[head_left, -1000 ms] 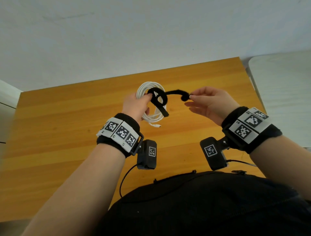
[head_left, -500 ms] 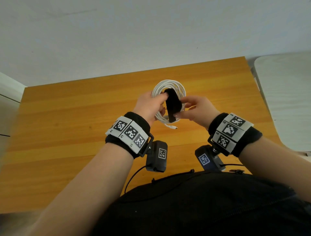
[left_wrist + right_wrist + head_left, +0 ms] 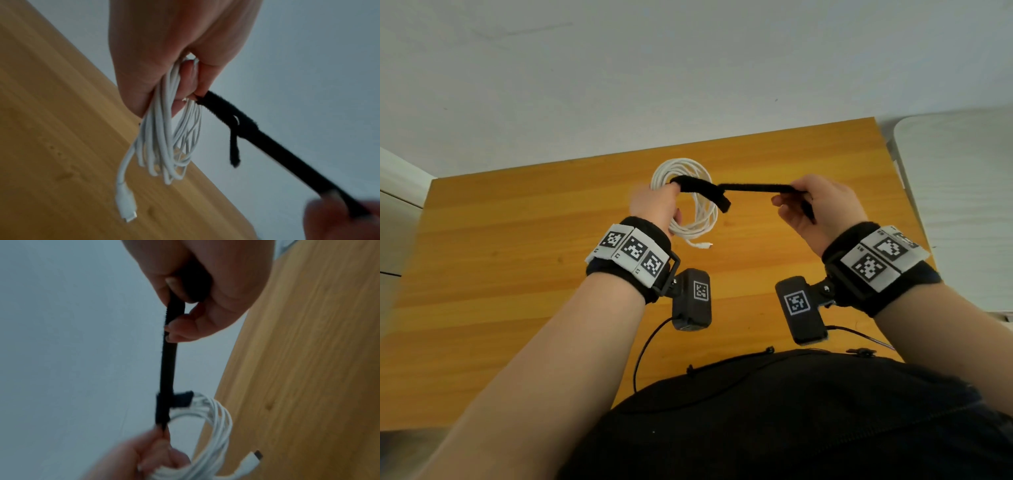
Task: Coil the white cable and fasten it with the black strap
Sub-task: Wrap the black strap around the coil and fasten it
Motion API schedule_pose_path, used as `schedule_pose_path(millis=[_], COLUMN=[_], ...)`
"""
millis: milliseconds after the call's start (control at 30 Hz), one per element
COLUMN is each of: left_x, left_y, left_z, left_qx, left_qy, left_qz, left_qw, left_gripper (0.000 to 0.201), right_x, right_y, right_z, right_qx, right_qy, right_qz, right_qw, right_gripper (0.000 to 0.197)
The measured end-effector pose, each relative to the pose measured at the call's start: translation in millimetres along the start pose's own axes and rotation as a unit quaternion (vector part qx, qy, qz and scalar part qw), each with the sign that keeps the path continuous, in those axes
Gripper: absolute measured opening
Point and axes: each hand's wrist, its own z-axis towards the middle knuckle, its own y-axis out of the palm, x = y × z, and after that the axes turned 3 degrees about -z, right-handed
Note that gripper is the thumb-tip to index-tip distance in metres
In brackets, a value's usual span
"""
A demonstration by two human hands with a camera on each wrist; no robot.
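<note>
Cable coiled, strap on but not cinched.

L hand (image 3: 654, 205) grips the white cable (image 3: 693, 226) coil at its upper-left side, fingers curled round the bundle; coil held above the wooden table (image 3: 517, 274), plug end dangling toward person. L thumb/finger also pins the black strap (image 3: 750, 187) where it crosses the coil.

R hand (image 3: 822, 209) pinches strap's free end, fingers closed on it, end of strap tucked into palm.

Key relation: strap long axis runs approx. horizontal, L→R, from coil to R hand, pulled straight. One loop round the bundle w/ short tail (image 3: 234, 151) hanging off near the coil. Coil lies left of R grip; R hand is the only one on the free length.

Judgement: next move = R hand swings the free length back toward coil, wraps over loop, presses to fasten. L hand should hold the bundle against pull. Risk: strands slipping out if tension drops.
</note>
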Motion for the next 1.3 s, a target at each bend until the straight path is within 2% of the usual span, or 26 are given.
schedule_pose_path(millis=[167,233,300,400,533,567,667,733,833,933,1033,1100,1200,1300], left_x=[9,8,7,7,2,2,-1,-2,0,-1,-4,-7,-7,-6], left_y=[-7,-2,7,8,-11,-14,-15,-18,-22,-19,-7,1,9,13], left_z=[9,8,5,10,26,29,35,39,37,32,29,25,21,19], left_qx=[0.029,0.012,-0.003,0.014,0.08,0.085,0.067,0.067,0.09,0.081,0.033,0.022,0.024,0.007], left_qy=[-0.001,0.017,0.036,0.037,0.012,0.005,-0.007,-0.013,-0.034,-0.044,-0.048,-0.044,-0.025,-0.012], left_qz=[0.021,0.029,0.053,0.062,0.068,0.063,0.083,0.096,0.131,0.119,0.084,0.072,0.048,0.039], left_qw=[0.999,0.999,0.998,0.997,0.994,0.994,0.994,0.993,0.987,0.989,0.995,0.996,0.998,0.999], left_gripper=[0.01,0.009,0.017,0.013,0.015,0.015,0.041,0.043,0.036,0.021,0.017,0.018,0.026,0.024], right_x=[-10,-8,-4,-10,-19,-19,-19,-19,-16,-7,0,3,3,4], right_y=[-11,-10,-5,-9,-28,-29,-28,-30,-34,-32,-20,-13,-8,-6], right_z=[8,9,10,13,20,20,23,25,29,31,27,25,22,20], right_qx=[0.071,0.049,0.017,0.018,0.105,0.119,0.155,0.181,0.202,0.177,0.107,0.056,-0.018,-0.05], right_qy=[-0.035,-0.034,-0.035,-0.037,-0.022,-0.019,-0.021,-0.014,0.0,0.009,-0.001,0.0,0.011,0.029], right_qz=[-0.004,-0.066,-0.112,-0.073,0.023,0.037,0.053,0.058,0.058,0.068,0.048,0.079,0.149,0.172], right_qw=[0.997,0.996,0.993,0.997,0.994,0.992,0.986,0.982,0.978,0.982,0.993,0.995,0.989,0.983], right_gripper=[0.011,0.012,0.012,0.015,0.02,0.021,0.023,0.022,0.019,0.02,0.011,0.005,0.008,0.015])
